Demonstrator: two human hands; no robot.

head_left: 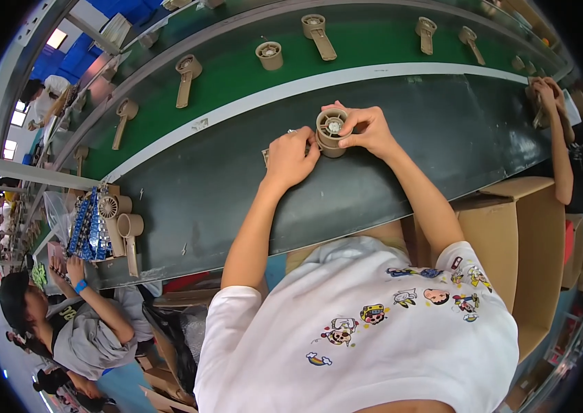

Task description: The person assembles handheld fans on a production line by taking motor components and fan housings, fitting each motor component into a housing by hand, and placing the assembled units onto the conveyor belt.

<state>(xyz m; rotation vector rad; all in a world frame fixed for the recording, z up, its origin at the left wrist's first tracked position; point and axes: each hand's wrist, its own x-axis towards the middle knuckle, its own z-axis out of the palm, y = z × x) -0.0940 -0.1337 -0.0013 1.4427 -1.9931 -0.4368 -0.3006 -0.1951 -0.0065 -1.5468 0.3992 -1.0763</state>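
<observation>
My right hand grips a tan round fan housing with a white hub, holding it above the dark work surface. My left hand is closed beside it, touching the lower left of the housing; a small flat piece peeks out under its fingers and I cannot tell what it is. Both forearms come up from my white printed shirt at the bottom.
A green conveyor belt carries several tan handheld fan bodies. At the left lie blue packets and two tan fans near a seated person. Another person's hands work at the right. A cardboard box stands to my right.
</observation>
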